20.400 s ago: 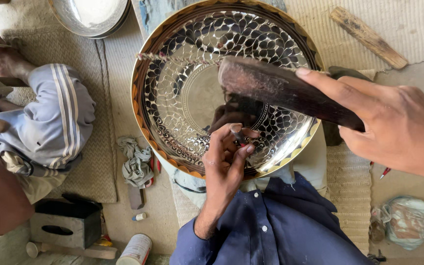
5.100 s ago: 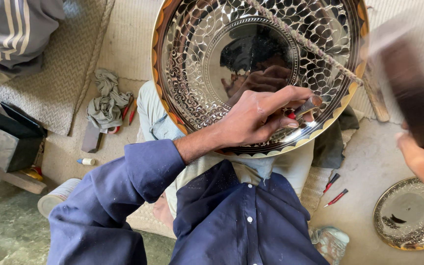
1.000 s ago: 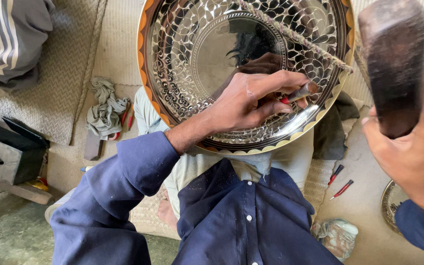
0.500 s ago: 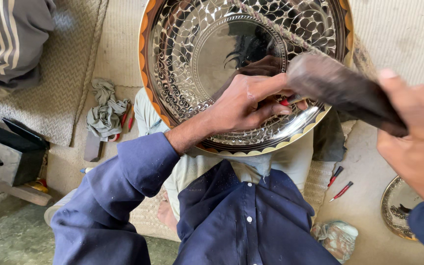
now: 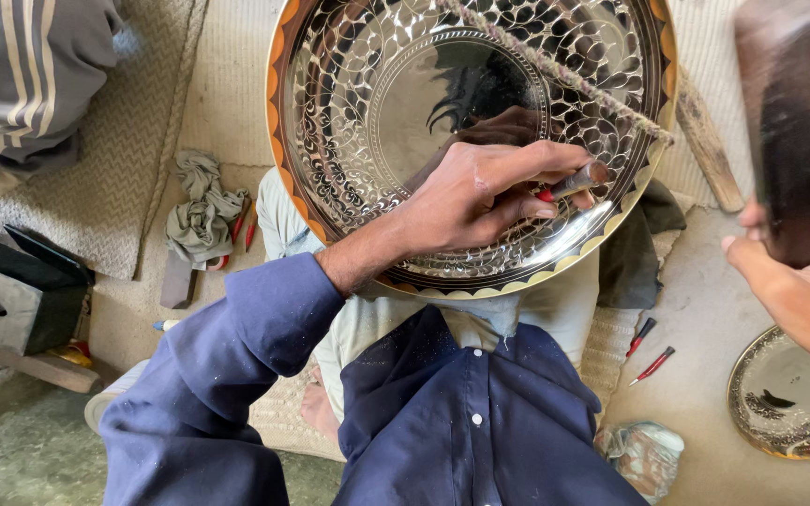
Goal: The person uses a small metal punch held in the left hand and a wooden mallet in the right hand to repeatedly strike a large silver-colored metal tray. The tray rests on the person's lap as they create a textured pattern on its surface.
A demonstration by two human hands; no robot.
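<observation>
— Woven matting (image 5: 236, 84) and bare ground spread beneath a seated worker in a dark blue shirt. What do the hands grip?

— His left hand (image 5: 480, 201) reaches across the large engraved metal tray (image 5: 349, 141), which is propped upright on his lap. The fingers (image 5: 527, 159) are pinched shut around a short metal chisel (image 5: 578, 180), its tip set on the patterned band near the tray's lower rim. His right hand (image 5: 799, 300), well apart from the left, is closed on the handle of a dark mallet (image 5: 794, 122), raised and blurred above and to the right of the chisel.

— And around the tray?

— A cord (image 5: 555, 70) runs diagonally across the tray's face, above the left hand. Beyond that hand, past the tray's rim, a wooden stick (image 5: 705, 141) lies on the mat. Below the right hand, two red-handled tools (image 5: 649, 351) rest on the ground near a smaller shiny plate (image 5: 780, 394); a crumpled plastic bag (image 5: 644, 454) sits lower, beside the worker's shirt.

— On the other side?

— Left of the forearm, a bundled grey rag (image 5: 201, 211) lies on the ground with more red-handled tools (image 5: 241, 225) just beside it. Further out stands a dark wooden box (image 5: 16, 295). Another person's leg in striped grey trousers (image 5: 30, 75) occupies the far corner.
</observation>
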